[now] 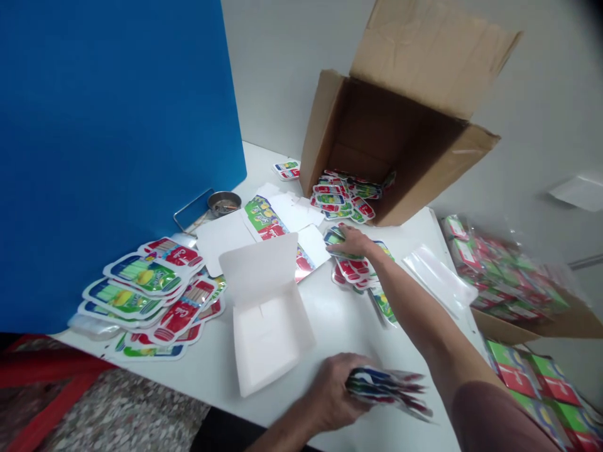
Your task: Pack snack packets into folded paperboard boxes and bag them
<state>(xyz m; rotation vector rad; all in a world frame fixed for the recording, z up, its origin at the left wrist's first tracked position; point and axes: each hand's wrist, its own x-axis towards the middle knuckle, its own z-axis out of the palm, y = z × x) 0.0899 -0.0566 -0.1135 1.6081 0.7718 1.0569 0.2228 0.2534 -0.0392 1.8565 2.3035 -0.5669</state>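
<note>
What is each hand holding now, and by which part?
The left hand grips a fanned bundle of pouches by its near end. The right hand lies on a pouch pile; cannot tell if it grips.

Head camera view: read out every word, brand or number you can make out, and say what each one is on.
No word or number can be read for certain.
Foil packets on the table: white lettering on red panels, too blurred to read.
Packet bundle in the left hand: too blurred to read.
Printed cards at lower right: marks on red panels, too blurred to read.
</note>
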